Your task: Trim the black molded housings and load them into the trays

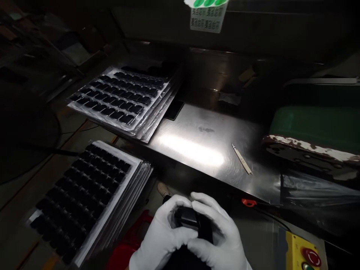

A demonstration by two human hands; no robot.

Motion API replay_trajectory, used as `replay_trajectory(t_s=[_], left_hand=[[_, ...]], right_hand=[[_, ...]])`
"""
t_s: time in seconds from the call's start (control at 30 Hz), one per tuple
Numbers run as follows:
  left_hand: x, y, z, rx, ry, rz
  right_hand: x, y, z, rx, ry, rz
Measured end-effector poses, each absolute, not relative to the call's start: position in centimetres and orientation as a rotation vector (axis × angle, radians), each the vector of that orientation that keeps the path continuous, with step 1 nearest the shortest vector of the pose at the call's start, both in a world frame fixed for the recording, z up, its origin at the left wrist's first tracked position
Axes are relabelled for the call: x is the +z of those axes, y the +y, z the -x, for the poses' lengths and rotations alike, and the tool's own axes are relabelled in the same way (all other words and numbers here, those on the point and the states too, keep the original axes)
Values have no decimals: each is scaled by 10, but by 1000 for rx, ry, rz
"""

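A: Surface: bare steel bench (194, 146), lit by a bright glare patch. Trays of dark parts (112, 95) are stacked at its left end; a slim cutter (242, 159) lies at right, tip pointing away and left.

B: Where is the piece?

A: Dark glossy piece (188, 215) is held below the bench's near edge, in front of the body, between both gloved hands.

B: Grip?

A: Left hand (165, 228) curls fingers and thumb around its left side; right hand (222, 232) closes on the right side. Thumbs nearly meet on the near side.

B: Orientation?

A: Shiny face is turned upward. Gloves hide the ends; long axis and pointing direction cannot be told.
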State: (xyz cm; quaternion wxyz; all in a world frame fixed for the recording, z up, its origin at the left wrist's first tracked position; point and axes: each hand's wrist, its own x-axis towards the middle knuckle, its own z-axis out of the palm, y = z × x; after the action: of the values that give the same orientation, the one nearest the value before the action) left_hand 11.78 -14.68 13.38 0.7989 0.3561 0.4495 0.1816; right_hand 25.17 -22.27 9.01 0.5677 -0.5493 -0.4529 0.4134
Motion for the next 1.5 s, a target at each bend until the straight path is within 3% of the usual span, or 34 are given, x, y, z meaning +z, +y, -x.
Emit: replay_trajectory(t_s=[0.13, 0.5, 0.83, 1.23, 1.5], left_hand=[[136, -150, -105, 444, 1140, -939], [127, -156, -90, 763, 1028, -1587], [171, -132, -106, 274, 1132, -869], [185, -118, -126, 297, 1269, -940], [174, -116, -123, 428, 1217, -1097]], right_hand=[[97, -214, -247, 938, -1027, 1334], [113, -199, -239, 1190, -968, 1394], [91, -207, -244, 1144, -881, 1217], [100, -192, -257, 1172, -940, 1171], [109, -190, -260, 1424, -643, 1174]])
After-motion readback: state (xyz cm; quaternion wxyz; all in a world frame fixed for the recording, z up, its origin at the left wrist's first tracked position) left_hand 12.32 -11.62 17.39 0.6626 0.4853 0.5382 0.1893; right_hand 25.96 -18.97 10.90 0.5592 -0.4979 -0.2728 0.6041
